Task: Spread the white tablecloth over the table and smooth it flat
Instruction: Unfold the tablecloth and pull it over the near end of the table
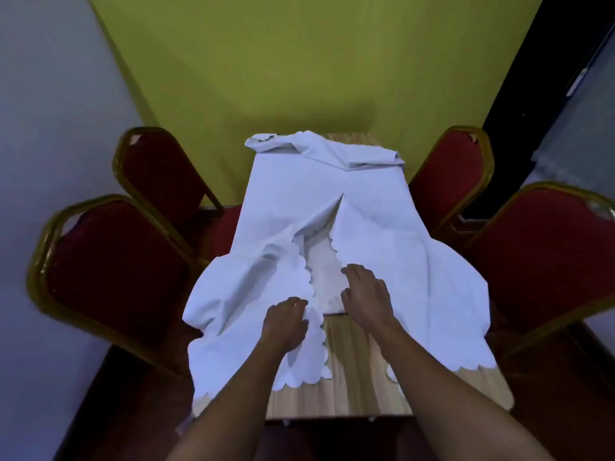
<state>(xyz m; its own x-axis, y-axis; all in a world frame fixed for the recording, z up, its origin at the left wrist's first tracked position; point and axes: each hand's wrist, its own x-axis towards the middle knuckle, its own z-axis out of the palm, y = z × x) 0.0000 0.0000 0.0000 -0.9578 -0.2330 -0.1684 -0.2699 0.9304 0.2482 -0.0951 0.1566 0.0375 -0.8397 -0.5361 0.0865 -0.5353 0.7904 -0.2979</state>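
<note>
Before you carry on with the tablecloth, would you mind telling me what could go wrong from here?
1. The left hand grips one scalloped flap of the white tablecloth while the right hand presses the other; a one-sided pull may drag the cloth askew.
2. The far end is bunched in a roll; it may stay creased unless unfolded.
3. The sides hang over the red chairs and could snag there, leaving the wooden table partly bare.
</note>
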